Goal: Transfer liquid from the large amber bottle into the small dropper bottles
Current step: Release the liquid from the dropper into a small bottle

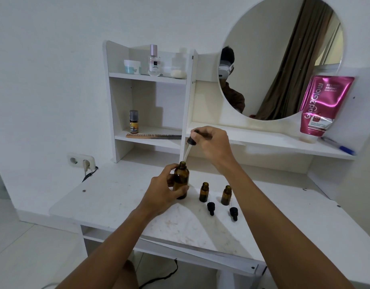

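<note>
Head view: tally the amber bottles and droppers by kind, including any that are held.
Large amber bottle: 1
Small dropper bottles: 2
Black droppers: 3 (two lying on the desk, one held by the right hand)
Total: 6

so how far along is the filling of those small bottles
Done: the two small bottles stand uncapped, their black dropper caps lying on the desk in front. In hand: the left hand grips the large amber bottle while the right hand pinches a dropper, its glass tip at the bottle's mouth. Left: filling both small bottles, whose levels I cannot tell, then recapping.
</note>
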